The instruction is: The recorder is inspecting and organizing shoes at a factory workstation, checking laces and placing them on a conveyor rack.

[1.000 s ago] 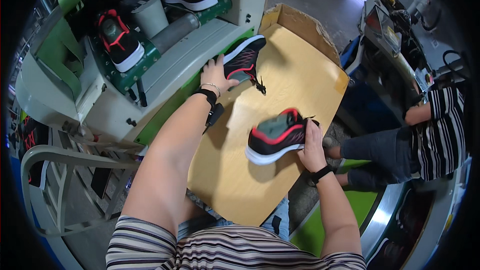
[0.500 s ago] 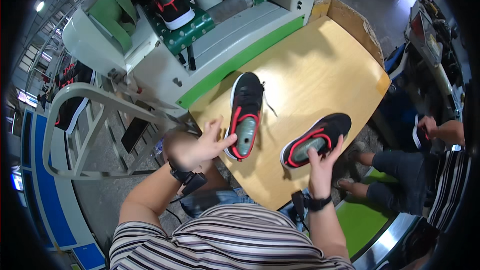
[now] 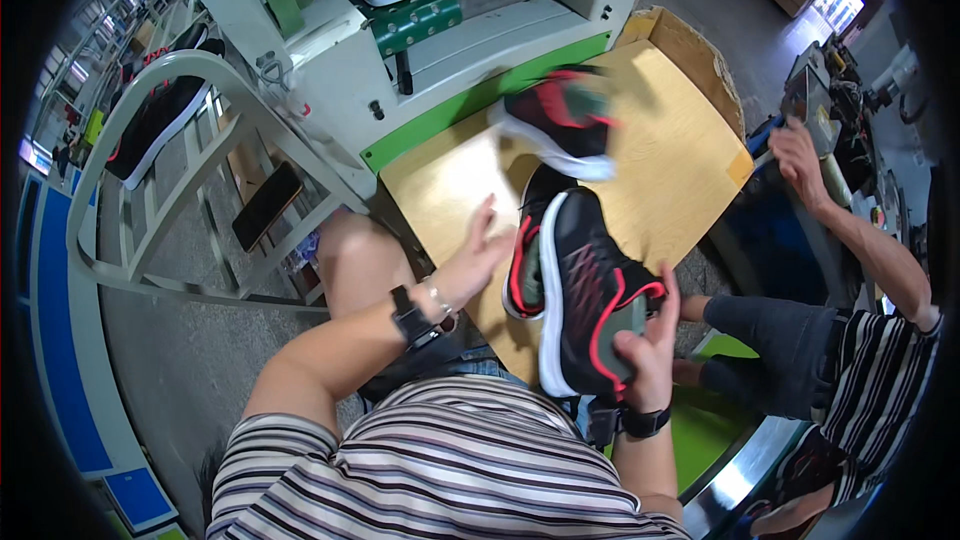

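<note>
My right hand (image 3: 652, 340) grips a black sneaker (image 3: 590, 290) with red trim and a white sole by its heel end, thumb at the opening, where a grey-green shoe last shows. The sneaker is tilted, its sole toward the left. Partly behind it, a second such sneaker (image 3: 527, 275) rests on the wooden tabletop (image 3: 440, 175). Next to that one is my left hand (image 3: 472, 265), its fingers apart and slightly blurred; whether it touches the shoe I cannot tell. A third sneaker (image 3: 558, 125), smeared by motion, is at the table's far side, near the machine.
Beyond the table stands a machine (image 3: 470, 50) with a green roller belt (image 3: 410, 30) carrying more sneakers. A metal rack (image 3: 150, 270) with shoes and a phone (image 3: 267, 205) is on my left. Cardboard (image 3: 690, 50) edges the table. At right, a co-worker's hand (image 3: 800, 160) reaches out.
My right hand has lifted the right-hand sneaker and brought it left, in front of the other. A third sneaker has appeared at the far side of the table. The co-worker's arm has risen.
</note>
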Action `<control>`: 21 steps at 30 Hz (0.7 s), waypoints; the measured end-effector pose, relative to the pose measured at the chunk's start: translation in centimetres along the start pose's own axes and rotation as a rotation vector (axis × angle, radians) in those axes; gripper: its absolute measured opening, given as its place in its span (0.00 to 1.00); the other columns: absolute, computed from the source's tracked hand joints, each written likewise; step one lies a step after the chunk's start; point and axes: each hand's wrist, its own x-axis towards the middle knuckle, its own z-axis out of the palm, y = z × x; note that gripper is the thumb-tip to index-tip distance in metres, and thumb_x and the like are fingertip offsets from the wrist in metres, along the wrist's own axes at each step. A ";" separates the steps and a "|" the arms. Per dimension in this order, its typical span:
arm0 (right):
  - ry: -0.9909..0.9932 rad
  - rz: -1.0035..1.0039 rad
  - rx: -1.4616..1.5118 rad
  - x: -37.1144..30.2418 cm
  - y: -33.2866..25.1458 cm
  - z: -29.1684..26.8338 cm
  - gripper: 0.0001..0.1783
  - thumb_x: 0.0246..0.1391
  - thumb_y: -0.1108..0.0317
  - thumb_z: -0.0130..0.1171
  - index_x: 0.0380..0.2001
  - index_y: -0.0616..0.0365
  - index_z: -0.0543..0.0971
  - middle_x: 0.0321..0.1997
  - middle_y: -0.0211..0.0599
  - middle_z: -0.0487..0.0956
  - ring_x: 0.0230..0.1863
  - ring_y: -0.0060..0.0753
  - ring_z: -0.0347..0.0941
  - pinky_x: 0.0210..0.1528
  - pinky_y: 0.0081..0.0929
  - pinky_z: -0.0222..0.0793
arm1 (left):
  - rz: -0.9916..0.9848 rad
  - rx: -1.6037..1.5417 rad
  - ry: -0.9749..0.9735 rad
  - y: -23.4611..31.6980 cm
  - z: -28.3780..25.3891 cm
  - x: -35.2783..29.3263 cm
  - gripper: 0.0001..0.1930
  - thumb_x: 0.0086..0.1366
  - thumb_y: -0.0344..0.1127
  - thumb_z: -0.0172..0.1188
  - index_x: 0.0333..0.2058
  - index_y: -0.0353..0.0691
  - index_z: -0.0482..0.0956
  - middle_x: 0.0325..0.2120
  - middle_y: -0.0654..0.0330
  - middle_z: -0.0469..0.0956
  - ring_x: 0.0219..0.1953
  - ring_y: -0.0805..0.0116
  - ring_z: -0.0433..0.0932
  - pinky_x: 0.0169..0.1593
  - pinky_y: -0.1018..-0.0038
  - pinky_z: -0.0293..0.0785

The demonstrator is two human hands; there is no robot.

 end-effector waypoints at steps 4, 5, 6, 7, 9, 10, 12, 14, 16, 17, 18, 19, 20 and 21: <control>-0.307 -0.179 -0.339 -0.1 1.9 3.5 0.56 0.44 0.75 0.67 0.75 0.59 0.49 0.73 0.47 0.58 0.72 0.41 0.60 0.73 0.37 0.54 | 0.392 -0.016 0.052 3.2 -0.8 -4.7 0.43 0.76 0.64 0.38 0.76 0.46 0.33 0.77 0.53 0.34 0.78 0.61 0.34 0.75 0.63 0.36; -0.388 -0.196 -0.403 0.3 1.7 4.9 0.56 0.45 0.76 0.66 0.75 0.59 0.49 0.74 0.46 0.57 0.72 0.40 0.59 0.74 0.37 0.54 | 0.508 -0.036 -0.061 3.1 -0.6 -5.2 0.43 0.77 0.62 0.37 0.76 0.42 0.30 0.77 0.53 0.32 0.78 0.61 0.30 0.76 0.65 0.29; -0.419 -0.154 -0.354 0.5 1.0 6.9 0.54 0.45 0.78 0.64 0.75 0.59 0.51 0.73 0.46 0.59 0.73 0.39 0.59 0.74 0.36 0.53 | 0.496 0.288 0.009 3.0 -1.7 -5.6 0.47 0.75 0.67 0.37 0.75 0.41 0.28 0.77 0.53 0.30 0.78 0.64 0.28 0.76 0.67 0.29; -0.418 -0.133 -0.436 1.0 1.5 8.1 0.53 0.44 0.77 0.65 0.74 0.59 0.52 0.70 0.45 0.62 0.69 0.36 0.63 0.71 0.33 0.57 | 0.444 0.202 0.041 3.1 -1.9 -4.7 0.48 0.75 0.68 0.36 0.75 0.41 0.28 0.77 0.52 0.29 0.78 0.63 0.27 0.76 0.66 0.28; -0.367 -0.340 -0.645 3.7 4.2 8.7 0.51 0.45 0.79 0.62 0.73 0.59 0.54 0.67 0.44 0.64 0.67 0.34 0.64 0.69 0.31 0.59 | 0.330 0.028 0.092 3.6 -2.1 -1.2 0.49 0.73 0.70 0.36 0.75 0.40 0.29 0.77 0.50 0.29 0.78 0.61 0.25 0.76 0.65 0.28; -0.344 -0.217 -0.481 4.3 4.0 9.6 0.52 0.45 0.79 0.62 0.74 0.58 0.53 0.65 0.43 0.65 0.65 0.33 0.65 0.67 0.31 0.62 | 0.278 0.051 0.052 4.2 -2.3 -0.8 0.48 0.73 0.71 0.34 0.76 0.41 0.32 0.77 0.48 0.28 0.78 0.57 0.24 0.76 0.62 0.27; -0.306 -0.233 -0.459 4.6 5.0 10.5 0.52 0.45 0.79 0.63 0.74 0.58 0.52 0.64 0.43 0.65 0.63 0.32 0.66 0.66 0.31 0.63 | 0.251 0.368 0.087 4.7 -3.3 -1.3 0.46 0.74 0.70 0.32 0.76 0.40 0.39 0.76 0.44 0.29 0.78 0.54 0.24 0.76 0.60 0.27; -0.286 -0.279 -0.458 4.6 6.3 11.7 0.53 0.46 0.78 0.64 0.74 0.57 0.51 0.62 0.41 0.66 0.60 0.31 0.66 0.63 0.30 0.65 | 0.301 0.398 0.056 4.9 -4.7 -1.4 0.45 0.74 0.70 0.32 0.75 0.40 0.42 0.76 0.43 0.31 0.78 0.55 0.25 0.76 0.61 0.28; -0.340 -0.223 -0.382 4.4 7.0 13.0 0.60 0.49 0.76 0.68 0.77 0.55 0.41 0.73 0.51 0.55 0.72 0.41 0.56 0.72 0.34 0.53 | 0.328 0.156 0.018 5.1 -5.9 -1.7 0.41 0.77 0.63 0.38 0.75 0.40 0.43 0.77 0.44 0.31 0.78 0.56 0.28 0.76 0.63 0.34; -0.360 -0.249 -0.359 4.5 6.9 13.6 0.63 0.50 0.75 0.69 0.78 0.53 0.37 0.76 0.54 0.50 0.76 0.44 0.50 0.75 0.36 0.47 | 0.341 0.152 0.036 6.3 -5.9 -2.7 0.39 0.78 0.60 0.39 0.75 0.40 0.44 0.77 0.44 0.31 0.79 0.57 0.28 0.76 0.64 0.36; -0.454 -0.268 -0.389 4.7 6.7 13.6 0.64 0.53 0.73 0.69 0.77 0.54 0.31 0.80 0.57 0.38 0.81 0.48 0.38 0.78 0.39 0.36 | 0.296 0.018 0.028 5.8 -6.8 -3.8 0.43 0.73 0.53 0.56 0.75 0.40 0.46 0.76 0.43 0.34 0.78 0.55 0.36 0.76 0.63 0.42; -0.428 -0.379 -0.617 4.8 5.6 13.2 0.61 0.55 0.73 0.68 0.77 0.58 0.33 0.80 0.58 0.39 0.80 0.50 0.39 0.78 0.41 0.37 | 0.318 0.242 0.064 4.7 -7.0 -4.6 0.45 0.70 0.51 0.61 0.75 0.40 0.47 0.76 0.43 0.36 0.78 0.54 0.39 0.76 0.63 0.43; -0.313 -0.414 -0.685 5.4 5.9 11.8 0.61 0.53 0.70 0.70 0.76 0.61 0.36 0.79 0.59 0.42 0.80 0.55 0.39 0.78 0.44 0.38 | 0.337 0.467 0.098 3.4 -7.0 -5.6 0.48 0.66 0.49 0.66 0.75 0.40 0.48 0.76 0.43 0.38 0.78 0.52 0.41 0.76 0.62 0.44; -0.201 -0.454 -0.755 6.5 6.9 10.0 0.61 0.51 0.68 0.72 0.76 0.64 0.39 0.79 0.60 0.46 0.80 0.59 0.39 0.78 0.47 0.39 | 0.357 0.690 0.136 2.7 -7.1 -6.2 0.51 0.62 0.47 0.71 0.75 0.40 0.49 0.76 0.43 0.39 0.77 0.51 0.44 0.75 0.62 0.46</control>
